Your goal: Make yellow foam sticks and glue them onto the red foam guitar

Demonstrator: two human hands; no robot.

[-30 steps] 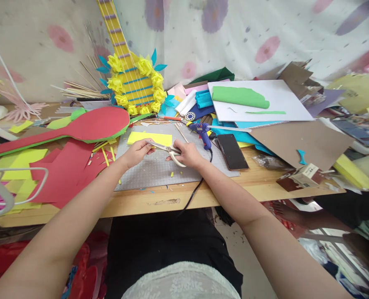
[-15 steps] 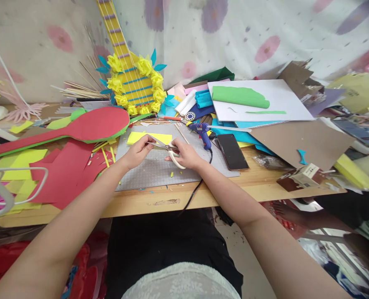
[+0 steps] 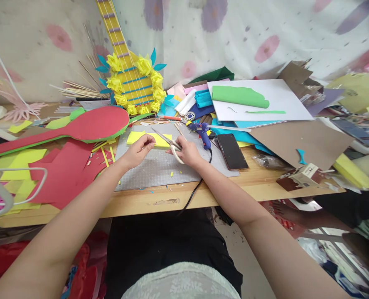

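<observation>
My right hand (image 3: 188, 153) grips white-handled scissors (image 3: 175, 153), the blades pointing up and left over the grey cutting mat (image 3: 147, 170). My left hand (image 3: 139, 150) is closed in a pinch just left of the blades; whatever lies between its fingertips is too small to make out. Behind both hands a folded yellow paper strip (image 3: 134, 137) rests on the mat. A blue glue gun (image 3: 204, 133) lies right of my right hand, its black cord running down across the mat. Small yellow scraps (image 3: 171, 174) are on the mat in front.
A yellow paper guitar (image 3: 136, 85) with paper flowers leans at the back. On the left lie a red guitar-shaped cutout (image 3: 99, 124) and red sheets (image 3: 62, 170). A phone (image 3: 232, 152), a white board (image 3: 284, 97) and brown card (image 3: 303, 139) are to the right.
The scissor blades have come away from my left fingers and swung to point more upward. My right hand has shifted slightly right. The left hand stays nearly in place, its fingers curled more.
</observation>
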